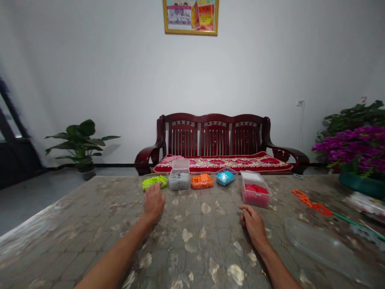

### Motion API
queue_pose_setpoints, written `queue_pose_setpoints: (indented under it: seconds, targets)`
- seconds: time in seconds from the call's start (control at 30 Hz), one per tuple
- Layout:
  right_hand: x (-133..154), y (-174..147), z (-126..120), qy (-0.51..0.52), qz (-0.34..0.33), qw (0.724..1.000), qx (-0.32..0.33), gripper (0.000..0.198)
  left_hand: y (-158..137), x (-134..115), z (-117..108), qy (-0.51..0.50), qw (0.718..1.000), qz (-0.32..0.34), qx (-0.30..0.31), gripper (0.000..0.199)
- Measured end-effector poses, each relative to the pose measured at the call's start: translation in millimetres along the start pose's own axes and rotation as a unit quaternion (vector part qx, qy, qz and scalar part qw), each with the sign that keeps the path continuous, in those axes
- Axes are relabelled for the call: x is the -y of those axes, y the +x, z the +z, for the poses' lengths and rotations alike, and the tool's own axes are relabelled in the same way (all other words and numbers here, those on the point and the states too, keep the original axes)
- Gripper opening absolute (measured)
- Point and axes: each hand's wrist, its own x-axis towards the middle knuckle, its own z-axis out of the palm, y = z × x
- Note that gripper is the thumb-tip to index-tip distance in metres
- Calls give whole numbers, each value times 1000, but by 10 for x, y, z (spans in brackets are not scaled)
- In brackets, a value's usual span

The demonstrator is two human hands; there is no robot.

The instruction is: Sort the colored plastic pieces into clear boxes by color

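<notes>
My left hand [154, 202] reaches forward across the patterned table [90, 224], fingers at the near rim of a clear box of green pieces [154, 182]; whether it grips the box is unclear. My right hand [252, 221] rests on the table with fingers loosely curled, just short of a clear box of red pieces [256, 193]. Between these stand a box of grey pieces [179, 180], a box of orange pieces [201, 180] and a box of blue pieces [225, 176].
An orange chain of linked pieces [309, 202] and a green stick [355, 223] lie at the right, with a clear plastic lid [319, 245] nearer. A wooden bench [216, 140], a potted plant [81, 146] and purple flowers [357, 150] stand beyond the table.
</notes>
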Motion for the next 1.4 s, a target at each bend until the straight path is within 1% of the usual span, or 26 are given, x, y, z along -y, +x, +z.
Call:
queue_pose_setpoints:
  seconds: [0.07,0.2,0.33,0.43,0.57,0.67,0.73,0.83,0.9,0.93,1.0,1.07,1.1,1.13,1.17,1.2,1.23,1.27,1.33,1.4]
  targets:
    - [-20,7,-1,-8,-5,1000,-2,44,157,196,-39,38,999,-15,8,46]
    - [-17,3,-7,-21,-7,1000,-3,45,345,412,-36,88,995,5,54,45]
    - [16,-15,-11,-26,-5,1000,-9,46,448,505,4,120,987,37,96,37]
    - [11,-13,-9,-23,-7,1000,-9,45,509,538,4,137,983,49,107,36]
    - [25,-17,-7,-13,-12,1000,-15,42,555,584,-72,148,979,74,121,28]
    - [109,-62,-9,-9,-8,1000,-8,42,520,680,-135,142,976,108,126,28]
    - [178,-104,-14,-21,-9,1000,-2,38,453,780,-144,131,974,131,129,28]
    - [252,-162,-41,-35,-13,999,-6,38,270,911,-112,55,975,196,88,30]
    - [282,-187,-89,-44,-16,999,-6,38,87,915,-94,2,971,230,71,34]
    - [296,-192,-130,-46,-18,999,-4,37,-19,879,-93,-19,967,244,64,35]
    - [322,-190,-262,-63,-28,997,15,35,-249,726,-115,-52,956,283,55,37]
    - [342,-175,-476,-114,-47,992,39,36,-476,485,-162,-77,946,311,39,39]
    - [345,-165,-617,-154,-61,985,51,40,-581,343,-190,-90,939,329,43,37]
    - [341,-156,-778,-200,-75,975,54,46,-675,193,-218,-106,931,346,45,36]
    - [330,-145,-955,-243,-90,964,52,57,-759,40,-243,-123,923,361,48,34]
    - [312,-134,-1142,-284,-107,951,63,69,-830,-113,-263,-140,914,377,55,33]
    - [289,-121,-1331,-323,-109,937,74,80,-889,-263,-277,-155,906,389,61,32]
    - [263,-105,-1516,-365,-89,923,81,89,-937,-408,-284,-170,899,398,65,32]
    - [214,-59,-1845,-437,-22,893,104,101,-1004,-681,-282,-192,886,413,86,30]
    - [180,4,-2088,-479,28,868,130,111,-1040,-919,-266,-204,878,422,101,29]
